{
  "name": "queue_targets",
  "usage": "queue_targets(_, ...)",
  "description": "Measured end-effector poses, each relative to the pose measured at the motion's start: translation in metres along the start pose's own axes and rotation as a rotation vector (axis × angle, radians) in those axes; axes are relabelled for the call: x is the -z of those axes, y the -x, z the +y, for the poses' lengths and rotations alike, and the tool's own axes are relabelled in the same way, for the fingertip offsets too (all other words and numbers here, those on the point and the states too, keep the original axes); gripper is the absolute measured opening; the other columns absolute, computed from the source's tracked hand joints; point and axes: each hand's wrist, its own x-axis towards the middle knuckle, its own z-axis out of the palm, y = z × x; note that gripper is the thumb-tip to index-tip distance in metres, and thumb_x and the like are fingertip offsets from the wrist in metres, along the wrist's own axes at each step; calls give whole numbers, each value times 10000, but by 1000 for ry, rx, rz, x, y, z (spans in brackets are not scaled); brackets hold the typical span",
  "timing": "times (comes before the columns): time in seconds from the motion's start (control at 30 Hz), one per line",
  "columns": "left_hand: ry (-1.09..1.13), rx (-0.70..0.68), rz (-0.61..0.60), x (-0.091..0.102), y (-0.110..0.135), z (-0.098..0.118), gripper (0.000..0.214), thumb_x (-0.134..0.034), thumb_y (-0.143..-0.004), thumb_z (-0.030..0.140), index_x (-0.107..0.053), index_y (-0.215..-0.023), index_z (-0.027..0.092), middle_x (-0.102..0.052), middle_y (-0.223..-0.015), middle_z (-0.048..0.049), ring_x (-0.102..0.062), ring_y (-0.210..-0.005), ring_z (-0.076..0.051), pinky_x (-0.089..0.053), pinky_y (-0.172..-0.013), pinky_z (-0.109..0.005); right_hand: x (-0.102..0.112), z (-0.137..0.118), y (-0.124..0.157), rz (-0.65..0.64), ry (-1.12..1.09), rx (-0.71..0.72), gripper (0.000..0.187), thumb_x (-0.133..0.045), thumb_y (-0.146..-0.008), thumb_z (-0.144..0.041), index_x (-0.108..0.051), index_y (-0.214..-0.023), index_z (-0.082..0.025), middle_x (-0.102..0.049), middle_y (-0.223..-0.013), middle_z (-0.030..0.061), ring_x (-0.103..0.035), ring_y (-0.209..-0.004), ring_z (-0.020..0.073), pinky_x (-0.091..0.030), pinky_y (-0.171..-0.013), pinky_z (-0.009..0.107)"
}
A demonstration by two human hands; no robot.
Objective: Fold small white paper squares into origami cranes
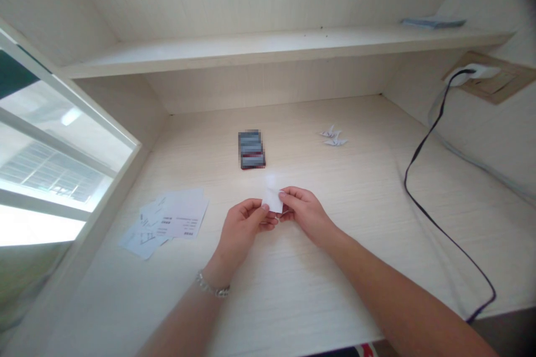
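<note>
A small white piece of folded paper (pixel 272 201) is held between my two hands above the middle of the desk. My left hand (pixel 243 226) pinches its lower left edge with thumb and fingers; a metal bracelet (pixel 213 285) circles that wrist. On the paper's right side, my right hand (pixel 306 213) grips it between thumb and forefinger. A narrow flap shows below the paper between the fingertips. Beyond the hands lies a dark rectangular object (pixel 252 149), blurred out. Farther right sit small folded paper cranes (pixel 335 137).
Several printed paper sheets (pixel 180 213) overlap at the left. A black cable (pixel 431 215) runs from the wall socket (pixel 496 77) down the right side of the desk (pixel 368 178). A shelf (pixel 268 53) spans the back, with a flat bluish item (pixel 433 22) on it. A window (pixel 58 150) is at left.
</note>
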Motion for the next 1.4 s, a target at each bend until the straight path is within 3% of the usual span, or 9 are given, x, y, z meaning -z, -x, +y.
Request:
queue_targets(0.2, -62, 15, -10, -2, 1, 0, 182, -635, -727, 260, -595, -826, 112, -650, -749, -68, -636, -688, -162, -526, -663, -305, 2, 0, 6, 133, 329, 248, 192, -578, -763, -367, -588, -802, -180, -591, -704, 7, -547, -640, 135, -452, -558, 246)
queue_targets(0.33, 37, -34, 9, -2, 2, 4, 358, -654, -714, 219, -545, -1051, 170, -617, -692, 1, -617, -676, -130, -527, -696, -313, 1, -2, 12, 128, 442, 280, 171, -542, -796, -334, -605, -788, -175, -600, -691, 5, -527, -617, 126, -424, -569, 242)
queue_targets(0.47, 70, -72, -27, 1, 2, 5, 332, -654, -720, 199, -564, -1038, 172, -599, -676, 16, -585, -698, -108, -525, -732, -312, 0, -4, 14, 119, 476, 295, 174, -521, -813, -316, -626, -796, -178, -603, -681, 0, -514, -605, 121, -403, -556, 234)
queue_targets(0.8, 124, -74, -4, 5, -1, -1, 197, -634, -742, 243, -586, -907, 147, -641, -817, -46, -608, -742, -141, -527, -675, -290, 1, -6, 12, 127, 408, 319, 175, -558, -791, -298, -676, -866, -192, -674, -806, 30, -592, -711, 155, -454, -638, 262)
queue_targets(0.97, 100, -77, -35, 5, 0, 1, 209, -646, -733, 224, -610, -924, 147, -637, -798, -36, -599, -717, -120, -520, -681, -272, 1, -6, 11, 175, 318, 287, 187, -659, -701, -337, -639, -780, -169, -649, -725, 30, -581, -633, 149, -463, -576, 258)
queue_targets(1.4, 152, -59, -56, 4, 3, 6, 177, -671, -707, 212, -622, -867, 154, -655, -756, -25, -619, -687, -130, -519, -660, -280, 3, -9, 11, 122, 262, 263, 133, -632, -711, -286, -660, -735, -159, -656, -681, 24, -582, -629, 146, -462, -591, 262)
